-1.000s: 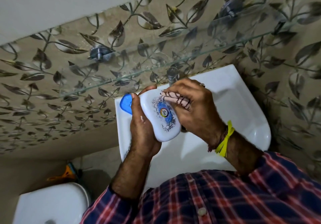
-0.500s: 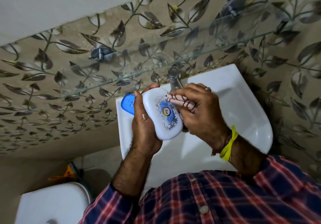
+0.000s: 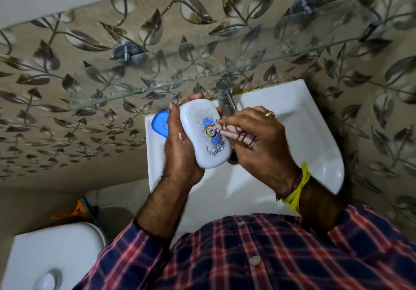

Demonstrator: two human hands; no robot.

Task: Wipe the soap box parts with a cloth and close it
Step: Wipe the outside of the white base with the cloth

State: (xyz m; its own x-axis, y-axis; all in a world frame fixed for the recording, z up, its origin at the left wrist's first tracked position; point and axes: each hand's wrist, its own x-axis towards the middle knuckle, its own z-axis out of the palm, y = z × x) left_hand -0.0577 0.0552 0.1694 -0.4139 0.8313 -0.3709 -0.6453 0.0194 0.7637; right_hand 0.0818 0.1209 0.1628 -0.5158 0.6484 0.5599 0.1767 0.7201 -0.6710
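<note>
the left hand [image 3: 180, 148] grips the white lid [image 3: 203, 134]; the right hand [image 3: 254, 136] pinches a cloth [image 3: 234, 132] against it. the blue base [image 3: 160, 123] behind the left hand looks unwiped, and closing remains.

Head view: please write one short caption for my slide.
Over a sink, the left hand holds a white soap box lid while the right hand wipes it with a cloth.

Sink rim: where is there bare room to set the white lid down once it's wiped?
The widest bare patch is the sink deck right of the tap, running to the tiled wall. The left rim corner is crowded by the blue soap box part and the left hand. The white lid and right hand cover the basin's middle.
</note>
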